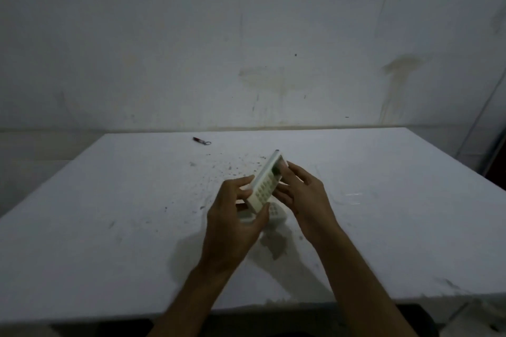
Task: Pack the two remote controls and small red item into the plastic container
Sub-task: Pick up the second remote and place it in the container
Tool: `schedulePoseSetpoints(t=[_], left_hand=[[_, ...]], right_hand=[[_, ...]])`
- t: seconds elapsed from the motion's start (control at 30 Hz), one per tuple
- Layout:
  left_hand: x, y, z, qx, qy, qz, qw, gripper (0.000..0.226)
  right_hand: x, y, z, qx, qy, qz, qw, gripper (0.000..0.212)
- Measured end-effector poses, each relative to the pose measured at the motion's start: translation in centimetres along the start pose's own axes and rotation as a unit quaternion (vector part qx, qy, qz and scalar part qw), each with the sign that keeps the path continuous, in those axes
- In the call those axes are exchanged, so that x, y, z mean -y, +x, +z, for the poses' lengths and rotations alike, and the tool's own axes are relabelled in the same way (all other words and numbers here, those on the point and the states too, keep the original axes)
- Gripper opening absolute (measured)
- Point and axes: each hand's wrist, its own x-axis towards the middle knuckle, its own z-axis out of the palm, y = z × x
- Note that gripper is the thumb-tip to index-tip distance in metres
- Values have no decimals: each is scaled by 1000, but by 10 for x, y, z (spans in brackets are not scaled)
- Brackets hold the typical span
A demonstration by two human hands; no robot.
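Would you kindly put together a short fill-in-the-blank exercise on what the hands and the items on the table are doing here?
1. The raised remote control is held by ____ hands, the left hand and the right hand.
2. The second remote lies ____ the raised one.
3. The small red item lies near the table's ____ edge.

Missing words: both; beneath; far
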Motion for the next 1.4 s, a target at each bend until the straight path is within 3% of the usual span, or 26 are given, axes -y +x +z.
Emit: schedulePoseSetpoints(t=[0.1, 0.23, 0.3, 0.43, 0.57, 0.83, 1.03, 1.23, 1.4], left_hand=[[3, -6, 1, -5, 83, 61, 995, 57], [10, 5, -11, 79, 50, 88, 992, 68], [19, 15, -23, 128, 11, 24, 991, 92], [52, 44, -48, 221, 55, -146, 963, 123], [77, 47, -52, 310, 81, -173, 931, 132], [97, 30, -48, 279, 79, -178, 941, 130], [101, 27, -46, 257, 77, -179, 947, 125], [101, 24, -48, 238, 87, -151, 956, 96], [102, 25, -46, 252, 103, -111, 956, 58]], right_hand=[[0, 3, 14, 2, -36, -17, 999, 17], [6, 14, 19, -34, -94, -31, 995, 50], [12, 24, 17, -26, -144, -57, 988, 57], [27, 46, 15, 55, -296, -125, 945, 61], [19, 60, 16, 160, -409, -175, 881, 67], [-19, 60, 4, 240, -474, -181, 828, 55], [-29, 62, -3, 243, -543, -189, 781, 49], [-38, 68, 3, 286, -613, -169, 717, 49], [-39, 67, 1, 284, -657, -176, 676, 45]])
